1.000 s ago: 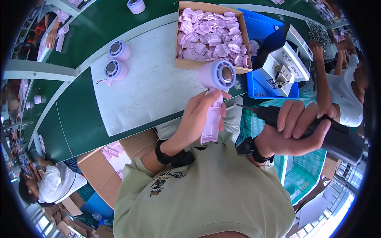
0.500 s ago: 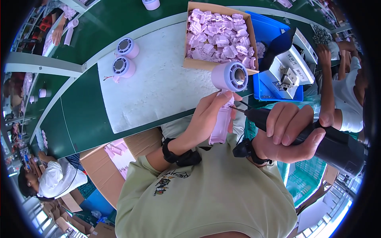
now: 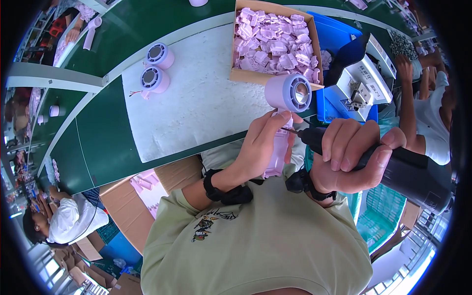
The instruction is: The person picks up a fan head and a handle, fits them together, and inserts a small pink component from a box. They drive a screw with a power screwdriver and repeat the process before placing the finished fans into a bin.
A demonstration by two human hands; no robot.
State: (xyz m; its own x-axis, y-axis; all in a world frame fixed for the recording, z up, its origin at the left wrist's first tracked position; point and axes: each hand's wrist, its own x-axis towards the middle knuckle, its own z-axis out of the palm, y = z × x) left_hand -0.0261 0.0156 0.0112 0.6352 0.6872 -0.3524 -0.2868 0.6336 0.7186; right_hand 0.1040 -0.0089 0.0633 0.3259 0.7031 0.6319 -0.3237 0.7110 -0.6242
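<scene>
My left hand [image 3: 258,147] is closed around the handle of a pale pink hair dryer [image 3: 288,93], its round, vented head pointing away from me. The inner side of the handle faces right and looks uncovered. In my right hand [image 3: 351,155] is a black electric screwdriver [image 3: 418,179], gripped with the fingers wrapped over its body. Its thin bit reaches the upper handle, just below the head and beside my left fingers. Whether the tip sits in a screw cannot be made out.
Two more dryer heads [image 3: 155,79] stand on a white mat [image 3: 196,113] at left. Beyond my hands is a cardboard box [image 3: 250,76] of pink plastic pieces. To its right are a blue bin [image 3: 322,110] and a white carton [image 3: 368,78] with metal parts. A co-worker [image 3: 73,219] sits at left.
The screwdriver and my right hand have shifted slightly left and up, with the bit still at the handle. My left hand keeps its hold, and the whole view has drifted a little.
</scene>
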